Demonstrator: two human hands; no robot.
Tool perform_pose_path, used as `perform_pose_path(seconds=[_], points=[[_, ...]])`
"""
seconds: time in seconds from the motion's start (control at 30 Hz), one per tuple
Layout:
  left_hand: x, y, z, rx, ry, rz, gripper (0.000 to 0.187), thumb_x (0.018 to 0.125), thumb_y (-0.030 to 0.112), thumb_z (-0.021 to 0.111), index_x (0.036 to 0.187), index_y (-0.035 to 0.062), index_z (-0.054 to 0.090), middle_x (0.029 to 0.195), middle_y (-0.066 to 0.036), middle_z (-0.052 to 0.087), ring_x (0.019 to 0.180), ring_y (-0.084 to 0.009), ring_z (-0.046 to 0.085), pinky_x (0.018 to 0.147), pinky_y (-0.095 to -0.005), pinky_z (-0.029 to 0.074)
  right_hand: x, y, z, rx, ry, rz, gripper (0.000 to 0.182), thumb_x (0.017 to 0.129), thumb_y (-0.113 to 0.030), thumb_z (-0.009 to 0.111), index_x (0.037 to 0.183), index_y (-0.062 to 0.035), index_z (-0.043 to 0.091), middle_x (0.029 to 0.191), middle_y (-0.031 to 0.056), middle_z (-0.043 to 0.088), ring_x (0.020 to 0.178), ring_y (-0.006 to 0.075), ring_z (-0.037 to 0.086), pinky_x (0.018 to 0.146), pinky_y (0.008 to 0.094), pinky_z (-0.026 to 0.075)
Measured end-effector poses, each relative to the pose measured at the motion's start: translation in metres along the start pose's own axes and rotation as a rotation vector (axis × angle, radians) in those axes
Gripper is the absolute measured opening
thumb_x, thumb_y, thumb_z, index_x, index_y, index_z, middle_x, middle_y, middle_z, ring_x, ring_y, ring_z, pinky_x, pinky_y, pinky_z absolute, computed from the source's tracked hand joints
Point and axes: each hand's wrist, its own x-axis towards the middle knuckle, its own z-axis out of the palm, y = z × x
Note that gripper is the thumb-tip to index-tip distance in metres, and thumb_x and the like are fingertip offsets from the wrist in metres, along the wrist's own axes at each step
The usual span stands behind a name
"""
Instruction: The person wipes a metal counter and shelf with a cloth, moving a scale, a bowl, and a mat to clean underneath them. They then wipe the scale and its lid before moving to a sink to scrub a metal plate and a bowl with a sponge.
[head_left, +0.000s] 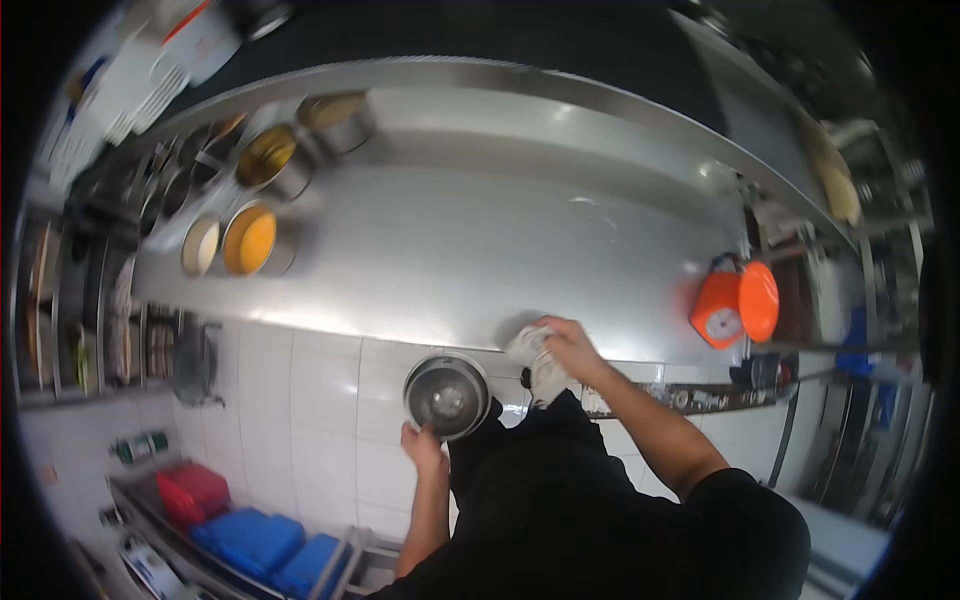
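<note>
My left hand (425,444) grips the near rim of a round metal bowl (447,397), held out over the floor in front of the counter. The bowl's inside faces up and shows nothing but a bright reflection. My right hand (572,350) is closed on a whitish cloth (541,362) at the front edge of the steel counter (460,230). Part of the cloth hangs down below that edge toward my legs.
At the counter's left stand metal pots (272,163) and a container of orange-yellow contents (250,240) beside a smaller pale one (201,246). An orange kitchen scale (717,310) stands at the right end. Blue containers (248,538) and a red one (192,492) sit lower left.
</note>
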Motion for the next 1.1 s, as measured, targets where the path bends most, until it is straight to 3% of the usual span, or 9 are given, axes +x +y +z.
perform_pose_path(seconds=[0.2, 0.4, 0.53, 0.67, 0.8, 0.87, 0.97, 1.03, 1.1], points=[[-0.041, 0.061, -0.05, 0.019, -0.154, 0.003, 0.036, 0.075, -0.01, 0.059, 0.11, 0.0004, 0.057, 0.106, -0.014, 0.068, 0.091, -0.024, 0.069, 0.08, -0.0383, 0.057, -0.124, -0.008, -0.13, 0.927, 0.454, 0.157, 0.044, 0.096, -0.036, 0.055, 0.125, -0.003, 0.064, 0.117, 0.0153, 0.069, 0.106, 0.0327, 0.069, 0.096, 0.0481, 0.056], [-0.06, 0.126, 0.018, -0.047, -0.194, 0.087, 0.047, 0.077, -0.007, 0.057, 0.123, 0.0007, 0.056, 0.119, -0.017, 0.064, 0.105, -0.0302, 0.067, 0.088, -0.0409, 0.058, -0.27, 0.009, -0.229, 1.059, 0.643, -0.028, 0.052, 0.097, -0.043, 0.054, 0.13, -0.0034, 0.063, 0.121, 0.0157, 0.069, 0.11, 0.0355, 0.068, 0.098, 0.0512, 0.054], [-0.019, 0.126, 0.08, -0.099, -0.221, 0.153, 0.041, 0.081, -0.004, 0.058, 0.122, -0.0017, 0.058, 0.115, -0.013, 0.065, 0.097, -0.0237, 0.066, 0.074, -0.0338, 0.053, -0.346, 0.029, -0.279, 1.123, 0.729, -0.315, 0.054, 0.098, -0.044, 0.051, 0.134, -0.0032, 0.06, 0.124, 0.0186, 0.068, 0.108, 0.033, 0.068, 0.097, 0.0477, 0.054], [0.057, 0.127, 0.125, -0.115, -0.258, 0.161, 0.032, 0.083, -0.001, 0.06, 0.115, -0.0024, 0.063, 0.103, -0.006, 0.064, 0.083, -0.0149, 0.059, 0.06, -0.027, 0.04, -0.407, 0.03, -0.311, 1.125, 0.762, -0.356, 0.055, 0.098, -0.036, 0.053, 0.14, -0.0007, 0.053, 0.132, 0.0221, 0.063, 0.113, 0.0363, 0.066, 0.099, 0.0516, 0.054], [0.031, 0.121, 0.181, 0.012, -0.251, 0.293, 0.02, 0.084, 0.001, 0.058, 0.103, 0.0024, 0.063, 0.085, -0.001, 0.059, 0.066, -0.011, 0.051, 0.05, -0.0228, 0.033, -0.461, 0.056, -0.353, 0.899, 0.946, -0.453, 0.054, 0.094, -0.015, 0.061, 0.143, 0.0018, 0.046, 0.129, 0.0193, 0.062, 0.113, 0.0321, 0.066, 0.097, 0.0462, 0.055], [0.047, 0.115, 0.189, -0.1, -0.31, 0.274, 0.018, 0.083, 0.001, 0.059, 0.101, 0.0027, 0.061, 0.082, -0.003, 0.059, 0.063, -0.0121, 0.051, 0.048, -0.023, 0.036, -0.489, 0.06, -0.374, 0.682, 1.272, -0.344, 0.052, 0.093, -0.013, 0.063, 0.14, 0.0014, 0.048, 0.125, 0.0171, 0.064, 0.11, 0.028, 0.067, 0.094, 0.0411, 0.056], [0.065, 0.109, 0.192, -0.029, -0.285, 0.18, 0.033, 0.093, 0.017, 0.06, 0.121, -0.0004, 0.066, 0.095, -0.001, 0.059, 0.077, -0.0099, 0.05, 0.06, -0.0238, 0.034, -0.538, 0.043, -0.396, 0.239, 1.615, -0.187, 0.041, 0.094, -0.012, 0.066, 0.131, -0.0004, 0.054, 0.117, 0.0126, 0.066, 0.101, 0.0204, 0.067, 0.086, 0.0342, 0.055], [0.089, 0.103, 0.174, 0.11, -0.391, 0.417, 0.039, 0.09, 0.019, 0.066, 0.126, 0.0057, 0.06, 0.098, -0.005, 0.06, 0.068, -0.0112, 0.049, 0.054, -0.0238, 0.035, -0.56, 0.003, -0.397, -0.112, 1.786, -0.12, 0.035, 0.096, -0.015, 0.067, 0.126, -0.002, 0.057, 0.113, 0.0116, 0.067, 0.097, 0.019, 0.067, 0.084, 0.0342, 0.055], [0.077, 0.097, 0.185, 0.148, -0.342, 0.515, 0.051, 0.087, 0.029, 0.071, 0.131, 0.0076, 0.058, 0.102, -0.008, 0.061, 0.064, -0.0147, 0.05, 0.053, -0.0277, 0.039, -0.565, -0.003, -0.402, -0.354, 2.006, -0.301, 0.032, 0.094, -0.012, 0.065, 0.124, -0.0019, 0.058, 0.112, 0.0132, 0.067, 0.098, 0.0234, 0.068, 0.085, 0.0375, 0.055]])
